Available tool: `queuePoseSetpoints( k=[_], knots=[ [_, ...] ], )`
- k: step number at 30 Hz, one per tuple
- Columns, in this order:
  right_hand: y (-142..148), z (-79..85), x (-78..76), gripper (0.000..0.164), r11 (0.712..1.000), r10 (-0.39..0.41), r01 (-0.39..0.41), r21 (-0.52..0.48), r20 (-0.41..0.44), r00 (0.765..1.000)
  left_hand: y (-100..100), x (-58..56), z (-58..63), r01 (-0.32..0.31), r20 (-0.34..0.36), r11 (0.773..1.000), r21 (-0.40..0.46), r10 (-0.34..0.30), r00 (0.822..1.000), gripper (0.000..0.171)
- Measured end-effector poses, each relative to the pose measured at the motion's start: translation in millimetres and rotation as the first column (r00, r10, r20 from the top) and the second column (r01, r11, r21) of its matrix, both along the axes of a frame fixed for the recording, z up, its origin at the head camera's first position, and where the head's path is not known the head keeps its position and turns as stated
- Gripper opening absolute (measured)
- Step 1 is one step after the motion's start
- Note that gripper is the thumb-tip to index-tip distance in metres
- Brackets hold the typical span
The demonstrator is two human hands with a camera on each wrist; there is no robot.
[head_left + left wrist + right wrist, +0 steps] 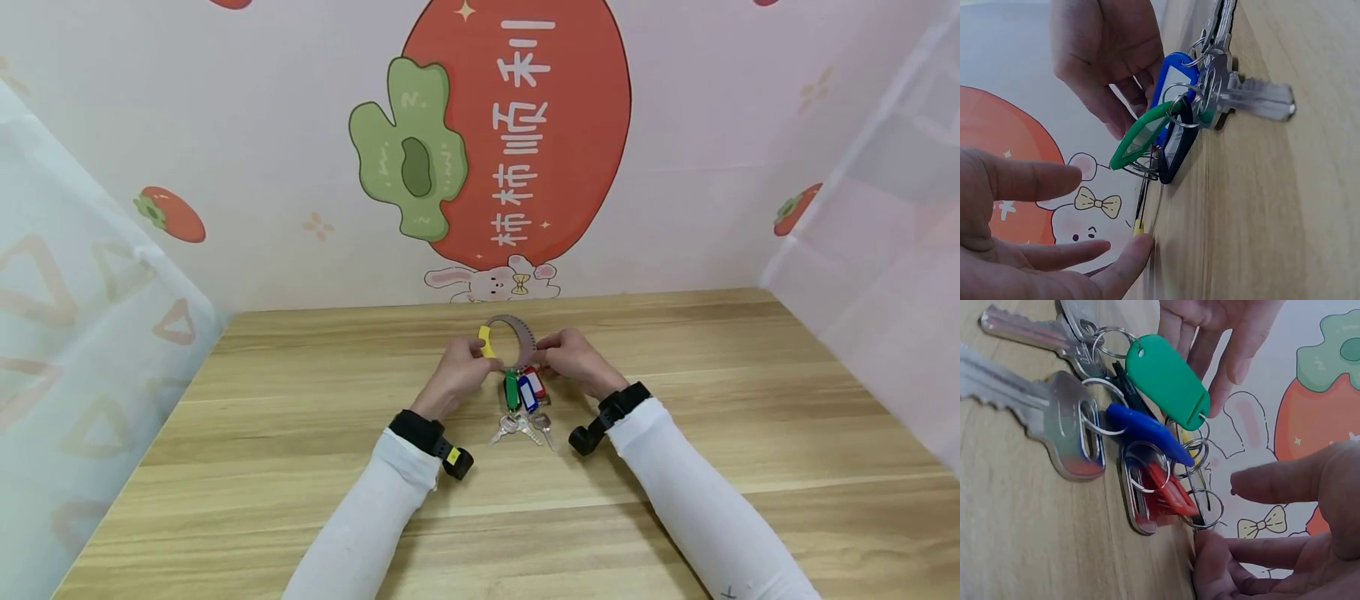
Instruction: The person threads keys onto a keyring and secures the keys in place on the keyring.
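A loop of band, part yellow and part grey-brown with holes (526,335), lies near the back of the table. Key tags in green (512,390), blue (527,395) and red (534,381) hang from its near side, with a dark tag (1175,150) beside them. Metal keys (517,424) lie toward the front on small rings. At the yellow part, a fingertip of my left hand (461,367) touches the band, the thumb held apart. My right hand (576,357) is at the loop's right side beside the red tag, fingertips touching the band, thumb raised.
The wooden table (300,450) runs back to a printed wall sheet (300,125) close behind the loop. White fabric sides (82,292) stand at left and right. Both wrists carry black camera straps (420,432).
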State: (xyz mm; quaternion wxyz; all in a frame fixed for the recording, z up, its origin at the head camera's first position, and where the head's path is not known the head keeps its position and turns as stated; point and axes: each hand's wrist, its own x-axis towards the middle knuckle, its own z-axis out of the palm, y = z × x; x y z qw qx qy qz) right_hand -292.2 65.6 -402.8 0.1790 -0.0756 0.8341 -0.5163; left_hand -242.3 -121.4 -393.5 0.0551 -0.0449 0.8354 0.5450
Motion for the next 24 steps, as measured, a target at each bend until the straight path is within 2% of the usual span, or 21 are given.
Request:
queuePoseSetpoints(
  k=[5, 13, 16, 18, 19, 20, 21, 23, 24],
  knots=[
    [2, 0.3, 1.7, 0.030, 0.998, 0.055, -0.055, 0.003, -0.022, 0.998, 1, 1.2, -0.2, 0.022, 0.007, 1.000, -0.013, -0.022, 1.000, 0.063],
    [6, 0.1, 0.2, 0.038, 0.996, 0.082, -0.083, -0.021, -0.046, 0.996, 1, 0.9, -0.1, 0.086, 0.004, 0.996, 0.018, -0.086, 0.996, 0.067],
    [9, 3.4, 2.2, 0.043, 0.995, 0.092, -0.088, 0.049, -0.089, 0.992, 0, 2.7, 1.6, 0.118, -0.008, 0.993, -0.032, -0.118, 0.993, 0.065],
    [12, 6.0, 3.8, 0.045, 0.983, 0.124, -0.099, 0.155, -0.163, 0.979, -3, 4.3, 3.3, 0.136, -0.042, 0.981, -0.141, -0.143, 0.989, 0.061],
    [14, 8.1, 4.8, 0.045, 0.969, 0.149, -0.100, 0.225, -0.213, 0.966, -5, 4.8, 4.0, 0.135, -0.073, 0.968, -0.212, -0.153, 0.986, 0.058],
    [17, 10.3, 5.9, 0.044, 0.949, 0.183, -0.099, 0.300, -0.269, 0.946, -7, 5.2, 4.8, 0.125, -0.119, 0.944, -0.306, -0.168, 0.979, 0.054],
    [19, 12.2, 6.6, 0.045, 0.925, 0.215, -0.084, 0.372, -0.327, 0.920, -10, 5.7, 6.0, 0.099, -0.170, 0.908, -0.406, -0.181, 0.969, 0.051],
    [26, 16.7, 8.2, 0.048, 0.880, 0.272, -0.047, 0.472, -0.422, 0.865, -19, 6.2, 7.9, 0.003, -0.272, 0.812, -0.584, -0.200, 0.941, 0.046],
    [29, 18.7, 8.4, 0.050, 0.860, 0.296, -0.020, 0.510, -0.466, 0.834, -23, 6.3, 8.9, -0.051, -0.314, 0.765, -0.642, -0.202, 0.928, 0.045]
  ],
)
